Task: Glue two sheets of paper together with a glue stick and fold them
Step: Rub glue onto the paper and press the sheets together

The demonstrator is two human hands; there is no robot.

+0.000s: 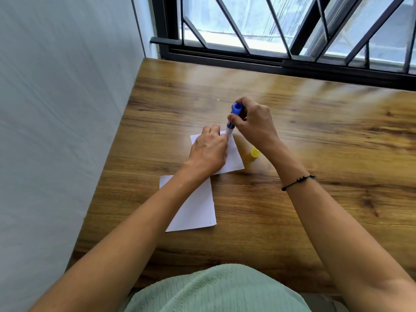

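Head view: 2 white sheets are laid on the wooden table point(315, 136). The far sheet point(234, 157) is pressed flat by the left hand point(208, 152), whose fingers are held nearly straight. The glue stick point(233, 119) is gripped by the curled fingers of the right hand point(254, 122), its tip set on that sheet's far corner. The near sheet point(195, 208) is partly covered by the left forearm. A yellow cap point(254, 152) is seen just beside the far sheet.

Far white sheet point(234, 157) lying flat on desk point(315, 136), near half partly hidden under hand. Second white sheet point(195, 210) lying flat just nearer, its top edge appearing to meet first sheet. Glue stick point(231, 121), blue base up, standing near-upright, tip touching far sheet's top edge. Yellow cap point(255, 152) lying right of far sheet.
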